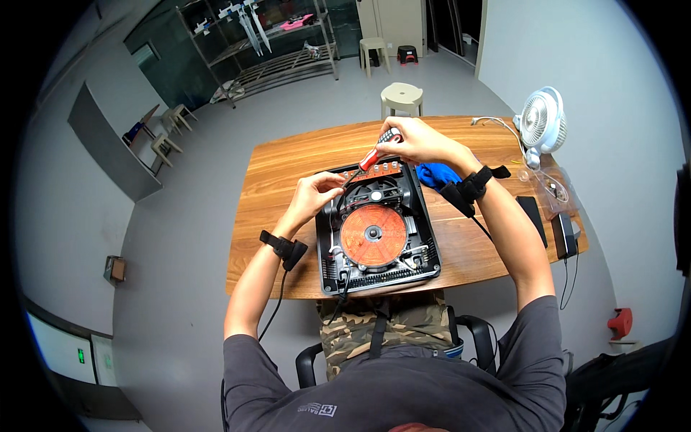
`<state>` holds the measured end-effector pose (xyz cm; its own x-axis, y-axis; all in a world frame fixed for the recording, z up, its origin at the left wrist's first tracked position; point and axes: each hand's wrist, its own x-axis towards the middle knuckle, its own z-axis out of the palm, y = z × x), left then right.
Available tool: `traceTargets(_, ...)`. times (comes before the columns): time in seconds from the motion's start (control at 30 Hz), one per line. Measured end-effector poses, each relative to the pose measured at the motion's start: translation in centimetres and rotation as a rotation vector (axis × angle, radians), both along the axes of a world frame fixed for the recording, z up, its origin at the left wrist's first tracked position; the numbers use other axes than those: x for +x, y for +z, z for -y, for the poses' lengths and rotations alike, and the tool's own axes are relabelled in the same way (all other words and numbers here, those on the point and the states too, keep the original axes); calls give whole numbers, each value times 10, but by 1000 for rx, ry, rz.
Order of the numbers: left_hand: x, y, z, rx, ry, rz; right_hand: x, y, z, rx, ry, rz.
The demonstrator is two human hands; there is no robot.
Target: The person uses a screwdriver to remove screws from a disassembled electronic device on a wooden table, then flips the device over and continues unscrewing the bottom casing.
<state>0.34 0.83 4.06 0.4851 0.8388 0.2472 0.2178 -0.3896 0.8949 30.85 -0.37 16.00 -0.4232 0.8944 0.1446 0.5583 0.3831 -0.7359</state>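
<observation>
An opened black appliance [425,245] lies on the wooden table, showing an orange round coil [360,234], a black fan, wires and an orange circuit board [389,169] along its far edge. My right hand [414,144] grips a red-handled screwdriver [368,160], which slants down toward the appliance's far left corner. There my left hand [317,194] has its thumb and fingers pinched around the screwdriver's lower end; what exactly they hold is hidden. Both wrists wear black straps with devices attached. A blue cloth [435,173] lies right of the appliance, under my right forearm.
On the table's [273,165] right side are a white fan [540,122], cables, a clear plastic piece [558,187], a dark flat object [531,216] and a black box [565,237]. A stool [402,97] stands beyond the table, shelving [259,50] farther back, and a chair is beneath me.
</observation>
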Motion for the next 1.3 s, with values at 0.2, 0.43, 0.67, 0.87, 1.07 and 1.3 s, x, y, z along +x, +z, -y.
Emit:
traceTargets(0.2,9,10,5,58,27,-95,-3,0,-2,104,-88,22)
traceTargets(0.43,18,20,-5,191,24,-199,-1,-5,-9,228,-97,63)
traceTargets(0.67,20,6,-34,283,68,-497,19,0,-14,206,-169,38)
traceTargets(0.87,46,-16,-57,506,-75,-680,47,7,-31,430,-211,204)
traceTargets(1.07,68,-26,-62,528,-133,-818,63,-2,-59,439,-189,268)
traceTargets(1.3,74,-21,-57,543,-135,-868,58,-18,-75,383,-157,322)
